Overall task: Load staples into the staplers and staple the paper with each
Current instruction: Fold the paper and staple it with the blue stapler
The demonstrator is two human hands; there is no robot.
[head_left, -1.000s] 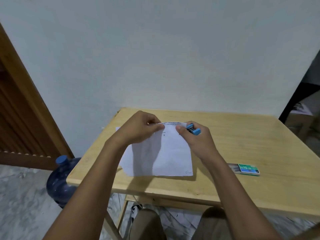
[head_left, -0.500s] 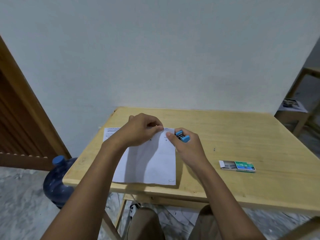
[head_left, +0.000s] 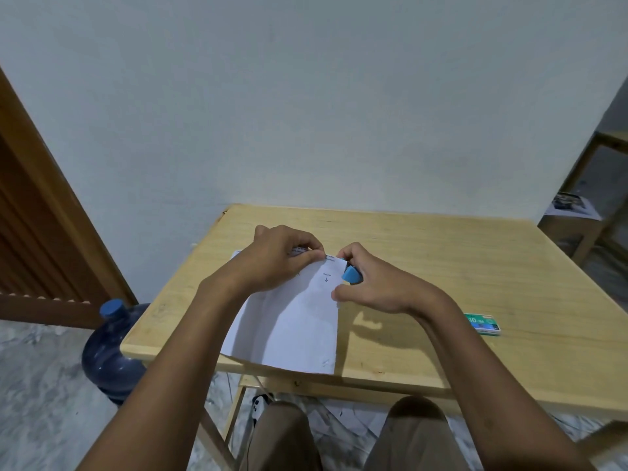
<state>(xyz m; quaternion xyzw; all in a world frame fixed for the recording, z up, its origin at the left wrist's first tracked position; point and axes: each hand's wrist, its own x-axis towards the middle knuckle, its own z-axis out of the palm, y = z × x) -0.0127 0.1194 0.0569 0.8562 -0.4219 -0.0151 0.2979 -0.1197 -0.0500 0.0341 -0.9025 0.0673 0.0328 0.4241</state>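
Observation:
A white sheet of paper (head_left: 292, 321) lies on the wooden table (head_left: 441, 266), its near edge hanging over the table's front. My left hand (head_left: 282, 256) pinches the paper's far edge, which is folded or curled up. My right hand (head_left: 370, 283) grips a small blue stapler (head_left: 350, 275) at the paper's far right corner. Most of the stapler is hidden in my fingers. A green box of staples (head_left: 484, 323) lies on the table to the right, partly behind my right forearm.
A blue water jug (head_left: 108, 348) stands on the floor by the table's left front corner. A wooden door (head_left: 40, 212) is at the left. A wooden stool with papers (head_left: 574, 215) stands at the right. A white wall rises behind the table.
The paper and both hands have shifted left, then settled nearer the table's front. My right hand has turned the blue stapler onto the paper's far right corner.

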